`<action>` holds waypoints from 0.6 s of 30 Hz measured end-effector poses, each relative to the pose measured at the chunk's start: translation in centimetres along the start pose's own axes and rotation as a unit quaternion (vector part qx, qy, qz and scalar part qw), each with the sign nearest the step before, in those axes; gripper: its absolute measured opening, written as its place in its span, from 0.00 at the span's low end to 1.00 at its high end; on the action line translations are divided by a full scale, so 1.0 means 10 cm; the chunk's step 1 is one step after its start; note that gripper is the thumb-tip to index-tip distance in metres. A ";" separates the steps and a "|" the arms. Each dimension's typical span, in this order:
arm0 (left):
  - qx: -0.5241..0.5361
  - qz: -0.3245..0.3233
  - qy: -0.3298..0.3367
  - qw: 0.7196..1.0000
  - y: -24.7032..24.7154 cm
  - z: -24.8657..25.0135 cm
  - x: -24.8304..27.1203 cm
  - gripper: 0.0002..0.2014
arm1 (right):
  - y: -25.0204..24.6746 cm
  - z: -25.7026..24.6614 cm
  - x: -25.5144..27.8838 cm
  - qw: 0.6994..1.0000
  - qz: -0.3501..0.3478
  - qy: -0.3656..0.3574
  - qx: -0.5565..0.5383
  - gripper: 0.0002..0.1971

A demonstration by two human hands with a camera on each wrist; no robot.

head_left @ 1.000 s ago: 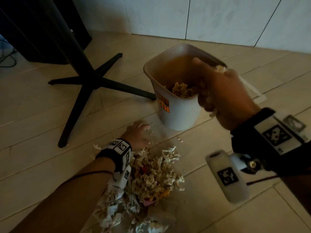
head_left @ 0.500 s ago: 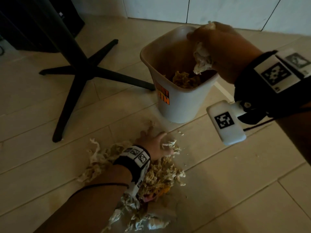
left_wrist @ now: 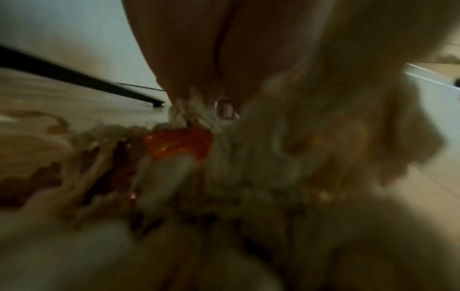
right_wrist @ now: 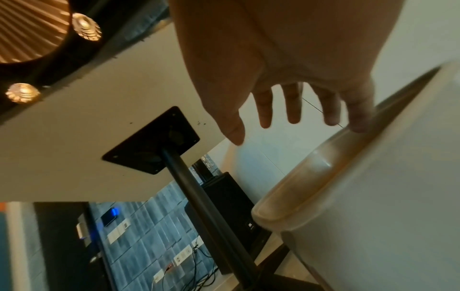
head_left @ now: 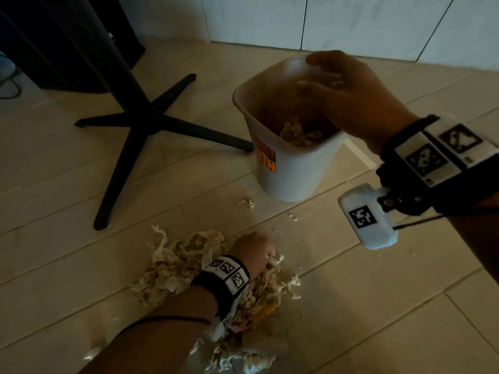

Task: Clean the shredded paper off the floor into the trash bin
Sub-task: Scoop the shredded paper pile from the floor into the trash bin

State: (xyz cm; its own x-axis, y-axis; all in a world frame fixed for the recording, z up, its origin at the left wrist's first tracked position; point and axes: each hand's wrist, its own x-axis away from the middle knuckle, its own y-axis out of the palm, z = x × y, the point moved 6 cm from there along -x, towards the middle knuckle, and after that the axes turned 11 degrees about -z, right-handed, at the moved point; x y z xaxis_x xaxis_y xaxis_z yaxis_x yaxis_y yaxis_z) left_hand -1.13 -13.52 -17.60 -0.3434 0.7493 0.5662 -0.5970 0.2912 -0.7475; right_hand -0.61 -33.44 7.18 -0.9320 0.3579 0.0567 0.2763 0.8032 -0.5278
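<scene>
A white trash bin (head_left: 291, 179) with an orange label stands on the tile floor, with shredded paper (head_left: 297, 133) lying in its bottom. My right hand (head_left: 318, 76) hovers over the bin's mouth. In the right wrist view the right hand (right_wrist: 291, 116) is empty with its fingers spread beside the bin's rim (right_wrist: 298, 196). A pile of shredded paper (head_left: 178, 263) lies on the floor in front of me. My left hand (head_left: 266, 259) is down in that pile, fingers curled round a bunch of shreds. The left wrist view shows the left hand (left_wrist: 211, 102) with strips between its fingers, above an orange scrap (left_wrist: 179, 143).
A black cross-shaped table base (head_left: 135, 125) and its post stand left of the bin. A dark cabinet (head_left: 54, 41) fills the far left corner. White wall panels run behind the bin. A few small scraps (head_left: 247, 203) lie between the bin and the pile.
My right hand has dropped its wad of paper into the bin and spread its fingers. My left hand has drawn back into the pile and curled round a handful.
</scene>
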 end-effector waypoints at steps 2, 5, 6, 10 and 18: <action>0.052 0.058 -0.006 0.997 -0.16 -0.07 0.09 0.12 | -0.02 -0.04 0.19 0.998 0.046 -0.053 0.001 0.25; 0.153 0.158 -0.009 0.975 -0.47 -0.14 0.28 0.12 | 0.00 -0.07 0.54 0.987 0.102 -0.120 -0.036 0.15; 0.180 0.193 -0.007 0.964 -0.58 -0.16 0.35 0.11 | 0.04 -0.05 0.66 0.986 0.103 -0.121 -0.056 0.12; 0.263 0.304 0.020 0.915 -0.99 -0.09 0.65 0.08 | 0.44 0.23 0.97 0.982 0.028 -0.007 -0.188 0.10; 0.307 0.407 0.109 0.853 -1.33 0.44 1.12 0.08 | 1.49 0.57 1.22 0.827 -0.155 0.250 -0.479 0.33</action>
State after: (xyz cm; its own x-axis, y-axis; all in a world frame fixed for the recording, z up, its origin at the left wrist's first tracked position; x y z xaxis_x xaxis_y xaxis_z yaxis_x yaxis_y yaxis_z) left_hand -0.28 -11.61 0.21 -0.7227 0.6668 -0.1820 -0.5149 -0.6950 -0.5018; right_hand -9.24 -19.85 -4.84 -0.8451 0.0250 0.5340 0.3254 0.8165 0.4769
